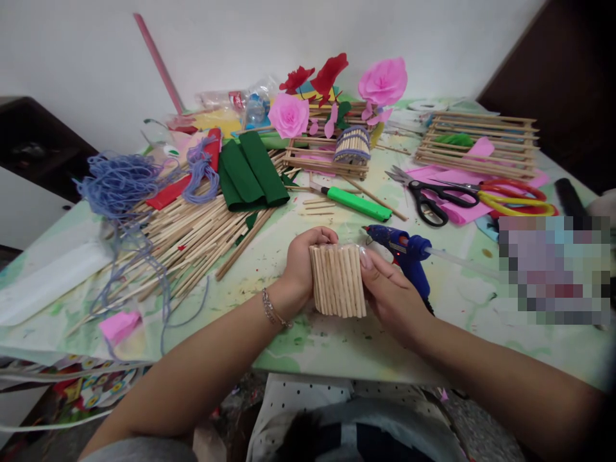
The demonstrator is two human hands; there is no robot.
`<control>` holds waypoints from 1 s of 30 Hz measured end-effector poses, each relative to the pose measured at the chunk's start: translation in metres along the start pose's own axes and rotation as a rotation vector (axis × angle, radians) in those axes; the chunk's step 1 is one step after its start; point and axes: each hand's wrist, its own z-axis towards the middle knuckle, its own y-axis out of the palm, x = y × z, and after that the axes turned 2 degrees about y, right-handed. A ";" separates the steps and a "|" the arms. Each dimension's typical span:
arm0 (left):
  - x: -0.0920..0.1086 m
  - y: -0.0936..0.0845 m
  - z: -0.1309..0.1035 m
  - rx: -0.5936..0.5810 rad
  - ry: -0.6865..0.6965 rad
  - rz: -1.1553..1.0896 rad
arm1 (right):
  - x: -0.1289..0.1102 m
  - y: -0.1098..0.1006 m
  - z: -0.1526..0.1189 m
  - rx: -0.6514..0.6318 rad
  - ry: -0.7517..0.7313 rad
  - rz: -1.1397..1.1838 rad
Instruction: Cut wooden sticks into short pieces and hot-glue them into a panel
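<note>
Between my two hands is a small container covered in upright wooden sticks (339,282), held above the near part of the table. My left hand (304,260) wraps its left side, with the fingers curled behind the top. On the opposite side my right hand (391,282) grips it, thumb at the upper right corner. Just beyond the right hand lies a blue hot glue gun (395,241) with a clear glue stick in its back. A bright green utility knife (360,203) rests farther out, beside a few short cut sticks (318,206).
Long wooden sticks (192,240), purple yarn (118,183) and folded green paper (253,172) cover the left. Black-handled scissors (428,196) and a stick frame (476,146) lie right. Paper flowers (289,115) stand at the back. The table's near edge (327,375) is close to my lap.
</note>
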 end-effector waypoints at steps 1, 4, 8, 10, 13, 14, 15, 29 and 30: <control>0.000 0.000 0.000 -0.001 0.009 0.012 | 0.000 0.000 0.000 -0.010 0.005 -0.017; 0.000 -0.002 -0.002 -0.009 0.052 0.065 | 0.000 -0.001 0.000 -0.021 0.007 -0.047; 0.000 -0.003 -0.003 -0.014 0.105 0.141 | 0.001 -0.002 0.000 -0.036 0.011 -0.040; 0.000 -0.003 -0.003 -0.013 0.119 0.161 | 0.002 -0.002 0.000 -0.032 0.004 -0.041; -0.001 -0.003 -0.003 -0.008 0.124 0.169 | 0.003 -0.003 0.001 -0.024 -0.002 -0.057; -0.001 -0.003 -0.003 -0.007 0.116 0.164 | 0.003 -0.003 0.001 -0.027 0.002 -0.054; -0.001 -0.002 -0.003 -0.010 0.097 0.148 | 0.002 -0.002 0.001 -0.031 0.006 -0.045; -0.003 0.001 0.003 -0.127 -0.200 -0.041 | 0.001 0.004 -0.001 -0.043 -0.033 0.120; -0.002 0.001 0.004 -0.125 -0.214 -0.052 | 0.002 0.003 -0.001 -0.050 -0.040 0.125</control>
